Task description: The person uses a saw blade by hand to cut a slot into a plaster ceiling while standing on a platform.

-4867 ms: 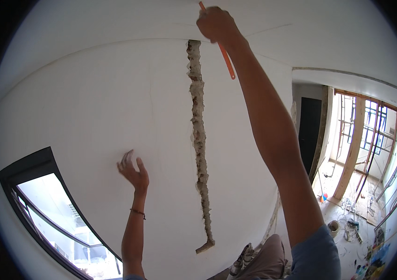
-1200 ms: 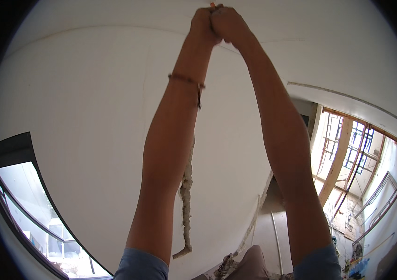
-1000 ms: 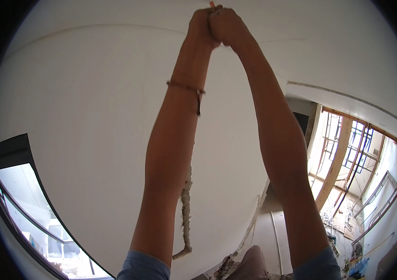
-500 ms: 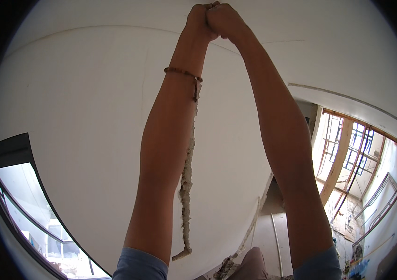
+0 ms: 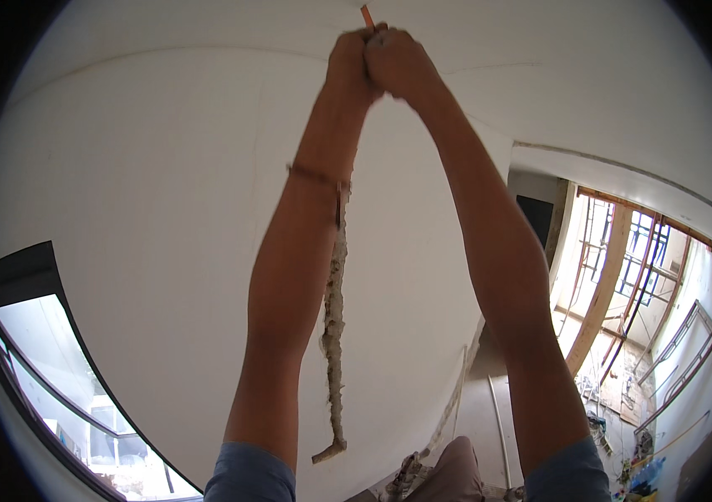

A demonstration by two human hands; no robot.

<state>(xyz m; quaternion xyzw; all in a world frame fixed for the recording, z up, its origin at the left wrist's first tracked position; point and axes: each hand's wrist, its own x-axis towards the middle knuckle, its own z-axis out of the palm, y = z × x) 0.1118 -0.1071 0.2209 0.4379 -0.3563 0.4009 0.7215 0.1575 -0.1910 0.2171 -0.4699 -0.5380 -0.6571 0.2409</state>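
Observation:
Both my arms reach up, and the hands meet near the ceiling at the top of the view. My left hand (image 5: 347, 65) is closed and pressed against my right hand (image 5: 403, 63), which is closed too. A thin orange strip (image 5: 367, 15) sticks up from between the fists. Its lower part is hidden in the fingers, and I cannot make out its exact kind. A beaded bracelet (image 5: 318, 176) circles my left forearm. Behind that arm, a rough chipped groove (image 5: 334, 335) runs down the white wall (image 5: 163, 251) and hooks left at its lower end.
At the lower left is a dark-framed window (image 5: 55, 335). To the right, an opening shows wooden planks (image 5: 607, 284) and metal window bars. A metal frame (image 5: 680, 356) leans by the right wall. Rubble (image 5: 410, 477) lies below, beside my leg (image 5: 456, 468).
My two joined hands have come down a little in the view, and the orange strip now shows above them. The bracelet has shifted lower with the left forearm.

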